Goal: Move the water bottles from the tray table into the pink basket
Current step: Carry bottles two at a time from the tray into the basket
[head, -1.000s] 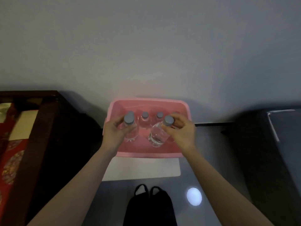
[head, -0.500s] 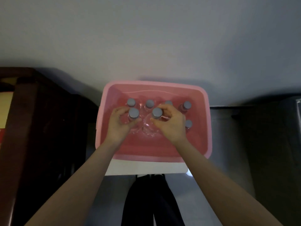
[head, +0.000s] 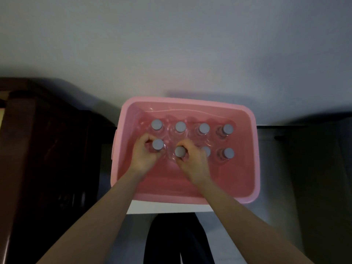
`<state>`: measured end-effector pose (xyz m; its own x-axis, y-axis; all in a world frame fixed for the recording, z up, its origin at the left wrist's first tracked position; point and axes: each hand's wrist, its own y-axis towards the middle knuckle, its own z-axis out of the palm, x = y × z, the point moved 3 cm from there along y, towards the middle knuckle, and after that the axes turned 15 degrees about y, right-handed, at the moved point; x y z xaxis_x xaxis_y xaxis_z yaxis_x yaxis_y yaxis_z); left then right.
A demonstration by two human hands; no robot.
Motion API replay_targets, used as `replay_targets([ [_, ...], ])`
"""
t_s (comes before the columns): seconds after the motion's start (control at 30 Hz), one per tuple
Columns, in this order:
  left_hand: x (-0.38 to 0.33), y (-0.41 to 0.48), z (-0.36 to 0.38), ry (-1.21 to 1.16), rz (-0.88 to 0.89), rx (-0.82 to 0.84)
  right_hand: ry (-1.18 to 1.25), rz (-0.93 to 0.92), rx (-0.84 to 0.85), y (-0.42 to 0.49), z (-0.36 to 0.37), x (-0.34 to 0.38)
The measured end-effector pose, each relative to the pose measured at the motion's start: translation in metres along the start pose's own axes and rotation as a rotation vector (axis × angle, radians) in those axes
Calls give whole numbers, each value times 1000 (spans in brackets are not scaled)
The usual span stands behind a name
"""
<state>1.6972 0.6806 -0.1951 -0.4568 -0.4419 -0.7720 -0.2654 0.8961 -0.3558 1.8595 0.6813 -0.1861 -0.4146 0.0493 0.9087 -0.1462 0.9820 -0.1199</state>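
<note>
The pink basket (head: 254, 155) sits mid-frame and holds 8 upright water bottles (head: 204, 128) in 2 rows of 4, packed close. The left hand (head: 143, 156) curls round the neck of the lower-left bottle (head: 157, 144). The right hand (head: 194, 163) grips the neck of the second bottle (head: 180, 151) just beside it. Both bottles appear to be set down already. If a finger catches under a cap as a hand lifts away, it could tip that bottle into the ones beside it and topple the row.
</note>
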Motion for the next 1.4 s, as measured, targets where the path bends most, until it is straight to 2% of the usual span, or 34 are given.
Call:
replay_targets([
  [0.23,4,8,7,-4,-20,73,5,8,-5,2,3,-4],
  [0.8,13,8,8,95,25,94,4,11,18,2,4,-6],
  [1.03,12,11,5,10,-15,25,-42,3,-8,-1,5,-4],
  [1.2,13,11,9,72,34,81,-54,12,14,0,3,-1],
  [1.3,10,7,6,185,82,87,9,52,45,-4,-4,12],
  [1.4,-7,-1,-8,253,128,112,128,71,-56,-9,-32,33],
])
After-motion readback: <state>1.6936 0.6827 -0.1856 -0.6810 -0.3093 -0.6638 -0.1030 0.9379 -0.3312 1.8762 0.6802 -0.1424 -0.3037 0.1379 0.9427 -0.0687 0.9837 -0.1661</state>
